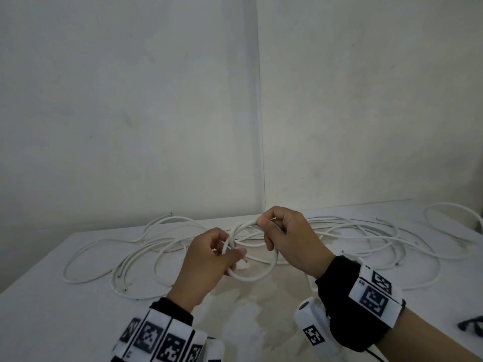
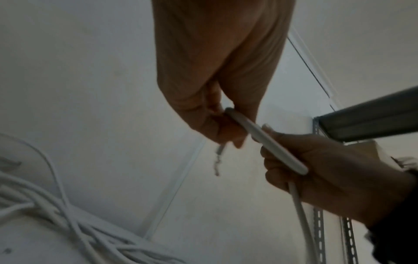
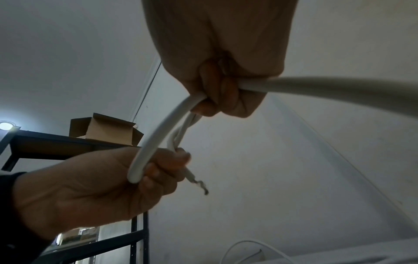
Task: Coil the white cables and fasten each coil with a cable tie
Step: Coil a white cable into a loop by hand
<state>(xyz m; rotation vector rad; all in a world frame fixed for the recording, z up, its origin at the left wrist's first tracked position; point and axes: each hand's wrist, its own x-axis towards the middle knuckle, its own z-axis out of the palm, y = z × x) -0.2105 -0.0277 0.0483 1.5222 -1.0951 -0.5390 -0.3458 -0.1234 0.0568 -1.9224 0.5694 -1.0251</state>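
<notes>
A small coil of white cable (image 1: 264,274) is held up above the white table (image 1: 78,296) by both hands. My left hand (image 1: 234,254) grips the coil's left side, where a bare wire end (image 2: 217,164) pokes out below the fingers. At the top of the coil my right hand (image 1: 262,223) pinches the cable between thumb and curled fingers. The right wrist view shows the cable (image 3: 153,142) running from my right hand (image 3: 220,96) down to my left hand (image 3: 144,176). No cable tie is plainly visible.
Several loose white cables (image 1: 146,253) sprawl across the table behind the hands, up to the wall. A dark object (image 1: 470,326) lies at the table's right edge. A metal shelf (image 3: 56,142) with a cardboard box (image 3: 104,128) stands nearby.
</notes>
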